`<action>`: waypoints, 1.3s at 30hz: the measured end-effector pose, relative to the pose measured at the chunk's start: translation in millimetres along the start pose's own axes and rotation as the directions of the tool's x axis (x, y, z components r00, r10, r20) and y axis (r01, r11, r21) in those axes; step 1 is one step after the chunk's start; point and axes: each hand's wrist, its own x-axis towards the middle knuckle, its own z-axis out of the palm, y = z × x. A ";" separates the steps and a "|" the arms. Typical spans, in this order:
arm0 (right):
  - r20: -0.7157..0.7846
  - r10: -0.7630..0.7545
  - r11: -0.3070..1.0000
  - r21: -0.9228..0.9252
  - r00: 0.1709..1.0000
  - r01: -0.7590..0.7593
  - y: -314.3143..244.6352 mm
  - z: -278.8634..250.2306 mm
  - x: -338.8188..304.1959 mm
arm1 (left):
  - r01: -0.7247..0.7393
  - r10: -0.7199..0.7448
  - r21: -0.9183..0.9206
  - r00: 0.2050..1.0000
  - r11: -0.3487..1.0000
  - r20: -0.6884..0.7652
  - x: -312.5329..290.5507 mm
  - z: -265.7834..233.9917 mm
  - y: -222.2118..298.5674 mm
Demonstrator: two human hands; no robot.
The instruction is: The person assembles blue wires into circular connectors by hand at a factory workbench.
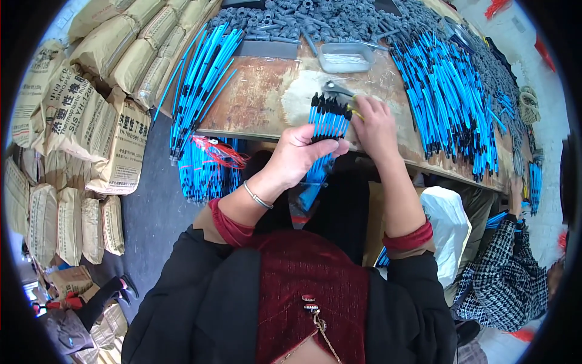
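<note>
My left hand (297, 153) is wrapped round a bundle of thin blue rods (327, 124) with black tips, held upright over the table's front edge. The black tips stand in a tight row above my fingers, and the lower ends hang below the hand. Just right of the bundle, my right hand (374, 124) is closed on a pair of pliers (339, 89) with a grey head and yellow on the handles. The pliers' head lies behind the black tips; whether it touches them I cannot tell.
A translucent tray (347, 59) stands beyond my hands on the wooden table (257, 91). Grey plastic parts (321, 21) are heaped at the back. Blue rods lie in piles left (206, 79) and right (448, 91). Paper sacks (79, 115) are stacked left; a co-worker (506, 273) is at right.
</note>
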 end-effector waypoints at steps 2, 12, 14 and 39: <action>0.035 0.063 0.997 -0.042 0.997 -0.062 1.9 -10.4 -4.2 | -0.024 0.023 0.014 1.000 1.000 0.019 -11.6 1.4 -8.9; -0.191 -0.304 0.675 0.649 0.934 0.352 -60.2 -98.1 9.8 | -0.211 0.212 0.368 0.977 0.906 0.038 -2.2 -1.4 -20.9; -0.195 -0.400 0.736 0.515 0.896 0.440 -78.7 -88.0 6.7 | -0.295 0.295 0.466 0.952 0.834 0.075 -9.2 -4.0 -25.1; 0.499 -0.089 0.958 -0.193 0.862 0.210 33.9 31.1 177.3 | 0.201 -0.201 0.151 0.980 0.968 -0.012 16.1 -21.3 -3.7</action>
